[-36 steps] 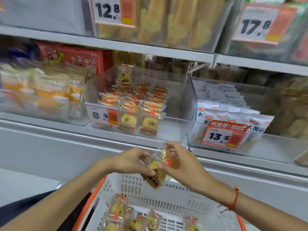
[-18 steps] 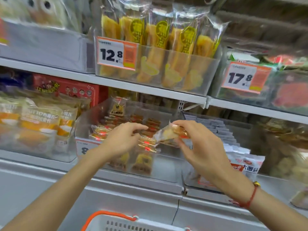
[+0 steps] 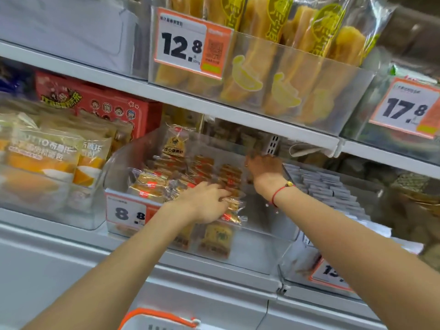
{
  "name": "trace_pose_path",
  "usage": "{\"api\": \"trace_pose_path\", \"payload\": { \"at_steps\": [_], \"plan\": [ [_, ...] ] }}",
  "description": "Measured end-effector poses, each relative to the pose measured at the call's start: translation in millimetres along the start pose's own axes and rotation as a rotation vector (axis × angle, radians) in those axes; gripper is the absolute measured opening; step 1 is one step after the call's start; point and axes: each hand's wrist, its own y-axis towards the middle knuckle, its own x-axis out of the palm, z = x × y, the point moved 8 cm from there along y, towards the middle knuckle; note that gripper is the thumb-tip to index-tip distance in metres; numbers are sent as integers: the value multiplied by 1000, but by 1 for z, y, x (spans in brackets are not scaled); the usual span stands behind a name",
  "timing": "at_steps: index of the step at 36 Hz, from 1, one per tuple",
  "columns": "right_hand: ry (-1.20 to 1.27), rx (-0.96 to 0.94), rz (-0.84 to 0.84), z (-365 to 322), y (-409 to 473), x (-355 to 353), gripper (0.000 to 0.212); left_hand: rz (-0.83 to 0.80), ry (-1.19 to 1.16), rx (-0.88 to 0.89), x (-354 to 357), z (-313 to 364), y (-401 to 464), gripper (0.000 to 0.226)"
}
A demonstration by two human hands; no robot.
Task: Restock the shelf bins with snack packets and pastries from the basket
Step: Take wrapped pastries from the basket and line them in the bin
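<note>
A clear shelf bin (image 3: 262, 246) with an 8.8 price tag (image 3: 126, 213) holds several small pastry packets (image 3: 152, 184) in rows. My left hand (image 3: 204, 202) lies flat on the front packets, fingers spread over one packet (image 3: 234, 207) at the row's right end. My right hand (image 3: 264, 169) reaches deep into the back right of the bin, just under the upper shelf. Its fingers point away from me and are in shadow, so any packet in them is hidden. The white basket's rim with its orange handle (image 3: 157, 315) shows at the bottom edge.
The upper shelf edge (image 3: 238, 115) hangs close over my right hand, bearing a bin of long yellow pastries (image 3: 262, 67) tagged 12.8. A bin of orange bread packets (image 3: 47, 163) stands left and a bin of white packets (image 3: 333, 191) right. A red box (image 3: 95, 103) sits behind.
Both hands rose from the basket to the 8.8 bin. My right hand carried a packet to the bin's back right, and my left hand settled on the front packets.
</note>
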Motion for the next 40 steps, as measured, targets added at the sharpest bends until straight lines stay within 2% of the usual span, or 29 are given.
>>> {"api": "trace_pose_path", "payload": {
  "at_steps": [2, 6, 9, 13, 17, 22, 26, 31, 34, 35, 40],
  "plan": [
    [50, 55, -4, 4, 12, 12, 35, 2, -9, 2, -1, 1, -1, 49],
    [13, 134, 26, 11, 29, 34, 41, 7, -18, -7, -4, 3, -4, 49],
    [3, 160, 6, 7, 34, 49, 31, 4, -10, -11, -3, 4, -5, 49],
    [187, 193, -2, 4, 33, 65, 28, 9, -1, -12, -3, 4, -3, 49],
    [349, 255, 56, 7, 33, 67, 37, -1, -4, -13, -2, 3, -1, 50],
    [409, 236, 10, 14, 28, 69, 26, 1, -19, -11, -1, 2, 0, 50],
    [426, 226, -117, 16, 23, 74, 33, 2, -17, -10, -1, 2, 0, 50],
    [375, 60, -405, 7, 8, 72, 33, 21, -32, -2, -3, 2, -1, 49],
    [307, -65, -578, 0, -9, 65, 45, 93, -50, -6, -8, 5, -6, 48],
    [285, -108, -590, -2, -15, 60, 46, 137, -55, -9, -12, 6, -9, 47],
    [370, -242, -404, -1, -59, 10, 38, 480, -7, 25, -38, 17, -33, 32]
  ]
}}
